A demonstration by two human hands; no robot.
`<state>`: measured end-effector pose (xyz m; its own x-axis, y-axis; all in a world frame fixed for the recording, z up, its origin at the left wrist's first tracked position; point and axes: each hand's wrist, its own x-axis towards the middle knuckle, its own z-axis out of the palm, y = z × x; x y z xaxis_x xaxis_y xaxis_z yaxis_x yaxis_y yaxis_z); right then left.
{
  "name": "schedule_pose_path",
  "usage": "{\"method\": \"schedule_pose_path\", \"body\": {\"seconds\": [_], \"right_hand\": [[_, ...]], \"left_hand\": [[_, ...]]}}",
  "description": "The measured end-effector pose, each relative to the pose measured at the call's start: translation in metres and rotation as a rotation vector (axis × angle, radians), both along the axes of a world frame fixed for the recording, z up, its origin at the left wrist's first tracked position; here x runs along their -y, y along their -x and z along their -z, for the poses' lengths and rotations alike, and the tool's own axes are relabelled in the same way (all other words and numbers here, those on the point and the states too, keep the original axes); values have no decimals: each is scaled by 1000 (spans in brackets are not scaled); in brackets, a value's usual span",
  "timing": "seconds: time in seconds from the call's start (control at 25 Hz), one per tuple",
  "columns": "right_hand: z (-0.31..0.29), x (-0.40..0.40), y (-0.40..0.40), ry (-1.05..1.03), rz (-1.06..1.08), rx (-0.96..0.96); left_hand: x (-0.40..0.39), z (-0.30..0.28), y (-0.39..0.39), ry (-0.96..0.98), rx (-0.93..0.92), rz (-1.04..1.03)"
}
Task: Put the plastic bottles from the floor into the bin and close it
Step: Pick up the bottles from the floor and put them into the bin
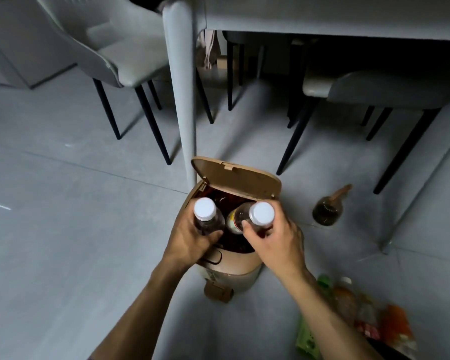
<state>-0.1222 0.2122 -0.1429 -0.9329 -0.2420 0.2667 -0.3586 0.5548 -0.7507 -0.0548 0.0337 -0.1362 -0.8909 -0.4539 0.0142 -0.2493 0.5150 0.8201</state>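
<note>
Both bottles are over the mouth of the tan bin (229, 266), whose lid (238, 179) stands tipped up at the back. To do this step well, lower each bottle upright past the rim and let go only once its base is inside, so neither catches the lid or tips out. The left hand (190, 240) wraps its fingers around the left bottle (207, 215) below its white cap. The right hand (276, 242) pinches the right bottle (253, 216) near the cap, tilted inward. Both forearms reach forward and down. More bottles (359, 310) lie on the floor (63, 229) at the right, still to collect.
</note>
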Motion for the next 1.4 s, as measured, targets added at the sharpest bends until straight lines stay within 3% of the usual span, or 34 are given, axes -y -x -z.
{"method": "schedule_pose_path", "body": {"seconds": [0.2, 0.32, 0.44, 0.6, 0.76, 0.92, 1.2, 1.28, 1.4], "right_hand": [[14, 17, 21, -189, -16, 139], [16, 0, 13, -57, 49, 112], [25, -48, 16, 41, 148, 143], [69, -147, 40, 43, 277, 377], [164, -233, 27, -327, 236, 613], [237, -254, -15, -483, 172, 753], [253, -233, -23, -3, 295, 1021], [236, -230, -16, 6, 202, 1057], [188, -216, 8, 82, 66, 1013]], "left_hand": [[-6, 1, 17, -14, 54, -100], [-48, -8, -2, 66, -194, -168], [-127, 4, -20, 127, -311, 104], [-191, 94, -10, -42, 56, 287], [-235, 202, 6, -3, 547, 433], [-266, 249, 11, -169, 733, 381], [-242, 273, 18, -369, 745, 203], [-230, 247, 21, -389, 673, 219], [-223, 165, 22, -580, 414, 196]]}}
